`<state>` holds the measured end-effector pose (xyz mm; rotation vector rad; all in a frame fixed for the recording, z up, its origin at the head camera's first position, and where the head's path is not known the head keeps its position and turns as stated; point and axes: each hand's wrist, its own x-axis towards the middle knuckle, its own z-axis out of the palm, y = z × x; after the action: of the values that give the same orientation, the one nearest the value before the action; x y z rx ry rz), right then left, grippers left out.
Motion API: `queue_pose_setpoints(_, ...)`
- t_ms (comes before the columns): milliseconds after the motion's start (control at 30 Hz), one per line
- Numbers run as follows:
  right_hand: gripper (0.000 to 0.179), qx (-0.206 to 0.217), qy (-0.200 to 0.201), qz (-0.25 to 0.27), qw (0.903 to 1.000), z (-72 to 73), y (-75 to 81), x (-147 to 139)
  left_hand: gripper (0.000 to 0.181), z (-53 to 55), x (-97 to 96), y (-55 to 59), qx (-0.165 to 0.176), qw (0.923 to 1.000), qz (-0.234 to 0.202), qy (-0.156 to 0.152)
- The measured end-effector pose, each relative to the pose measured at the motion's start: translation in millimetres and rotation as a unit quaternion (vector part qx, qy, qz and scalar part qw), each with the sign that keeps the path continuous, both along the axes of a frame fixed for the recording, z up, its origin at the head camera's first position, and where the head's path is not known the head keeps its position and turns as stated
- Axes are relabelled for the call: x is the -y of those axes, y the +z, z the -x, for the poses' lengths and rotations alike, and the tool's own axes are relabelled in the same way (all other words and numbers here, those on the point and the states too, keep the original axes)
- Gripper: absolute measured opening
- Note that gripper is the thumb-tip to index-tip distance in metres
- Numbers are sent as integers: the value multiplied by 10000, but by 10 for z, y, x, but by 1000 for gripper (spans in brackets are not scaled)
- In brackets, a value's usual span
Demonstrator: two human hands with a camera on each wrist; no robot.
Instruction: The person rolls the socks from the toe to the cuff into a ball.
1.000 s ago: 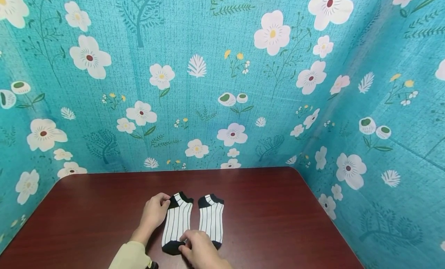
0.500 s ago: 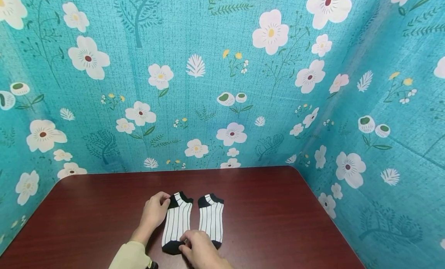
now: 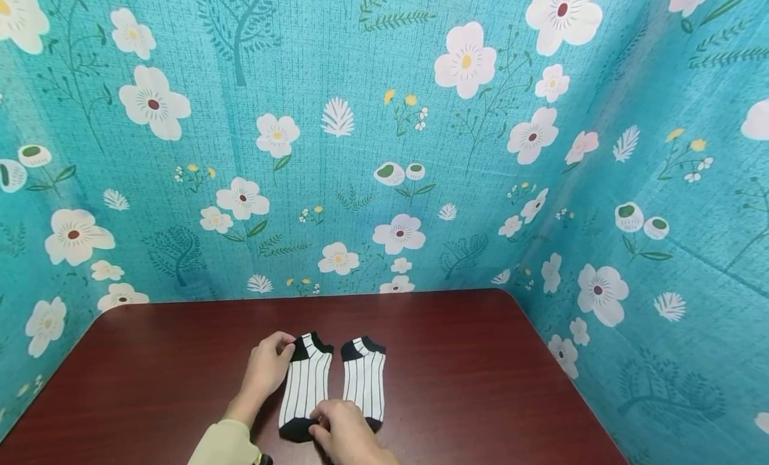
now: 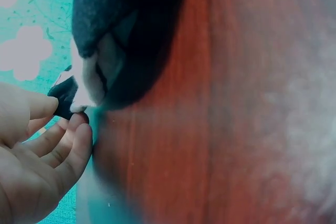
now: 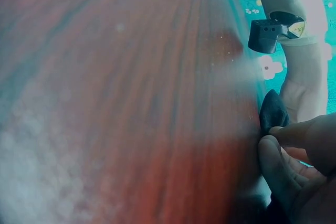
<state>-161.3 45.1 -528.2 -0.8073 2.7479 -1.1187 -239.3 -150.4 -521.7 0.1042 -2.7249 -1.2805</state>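
Note:
Two white ankle socks with thin black stripes and black cuffs, heels and toes lie side by side, toes towards me. My left hand [image 3: 267, 366] pinches the left sock [image 3: 306, 388] at its black heel. In the left wrist view, thumb and fingertips meet on that heel [image 4: 65, 97]. My right hand [image 3: 344, 430] holds the same sock by the inner side of its toe. The right wrist view has thumb and forefinger together at the black toe [image 5: 273, 113]. The right sock [image 3: 364, 385] lies untended, its toe partly covered by my right hand.
The dark red wooden table [image 3: 468, 371] has rounded far corners. Behind it and on the sides hangs a turquoise flowered cloth [image 3: 360, 205]. A black camera on a strap [image 5: 264, 36] sits on my left wrist, below a light sleeve [image 3: 225, 443].
Both hands keep their grip on the left sock, and both socks stay in place. Only the head view shifts very slightly.

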Motion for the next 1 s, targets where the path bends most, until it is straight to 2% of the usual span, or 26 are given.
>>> queue_pose_setpoints(567, 6, -567, 31, -302, 9979, -39, 19, -12, 15, -13, 7, 11, -69, 9999, -118, 35)
queue_pose_setpoints(1000, 6, -1019, 99, -414, 9939, -77, 86, -22, 15, -49, -22, 123, -4, 9993, -381, 52)
